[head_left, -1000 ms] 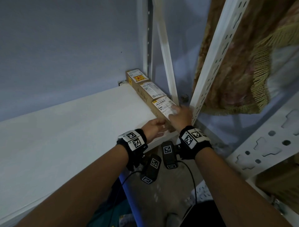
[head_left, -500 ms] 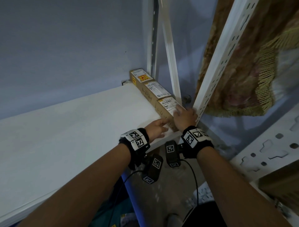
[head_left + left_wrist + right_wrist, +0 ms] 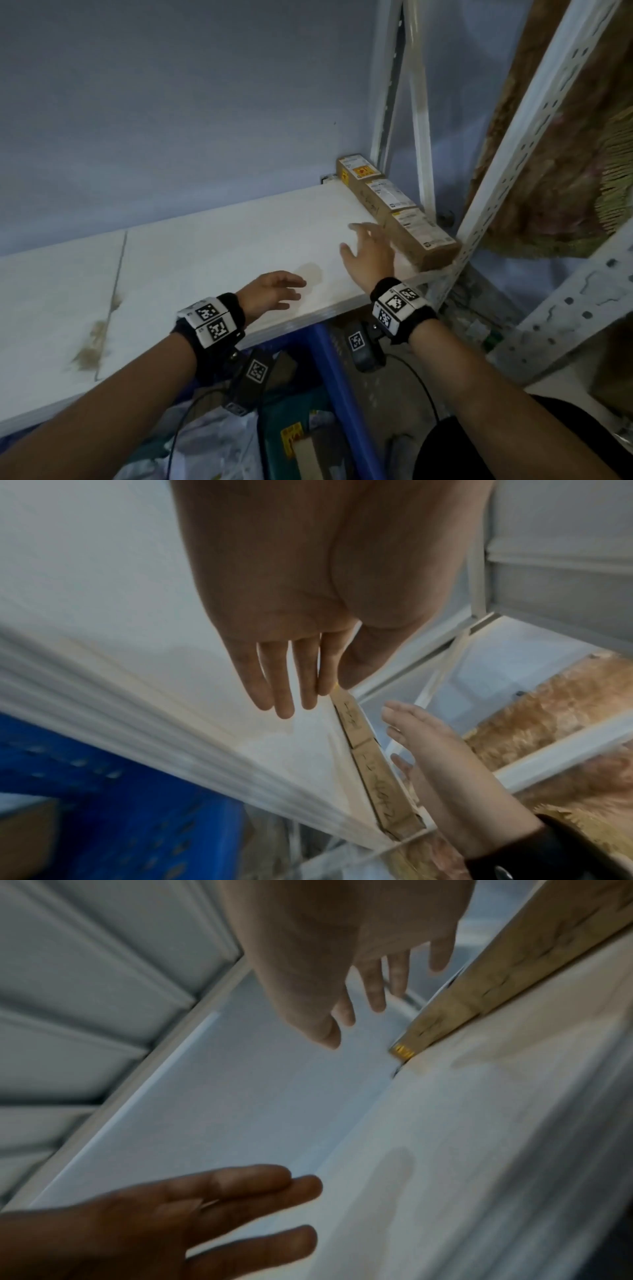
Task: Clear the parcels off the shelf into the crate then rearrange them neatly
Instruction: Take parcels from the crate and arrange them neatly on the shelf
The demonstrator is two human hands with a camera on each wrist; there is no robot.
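Three brown cardboard parcels with white labels stand in a row along the right end of the white shelf (image 3: 205,246): the near parcel (image 3: 421,236), the middle parcel (image 3: 383,198) and the far parcel (image 3: 356,169). My right hand (image 3: 366,246) hovers with spread fingers just left of the near parcel, holding nothing. My left hand (image 3: 274,291) is flat over the shelf's front edge, also empty. The left wrist view shows the parcel row (image 3: 373,767) edge-on beside the right hand (image 3: 421,739). In the right wrist view the parcels (image 3: 514,961) run along the shelf.
A blue crate (image 3: 329,370) sits below the shelf front with a white bag (image 3: 219,442) and green parcels (image 3: 294,421) inside. White perforated uprights (image 3: 507,154) frame the shelf's right end. A brown fringed cloth (image 3: 561,154) hangs beyond them. A grey wall backs the shelf.
Both hands have let go of the near parcel and pulled back to the left over the bare shelf, fingers now spread. The three parcels stay in their row.
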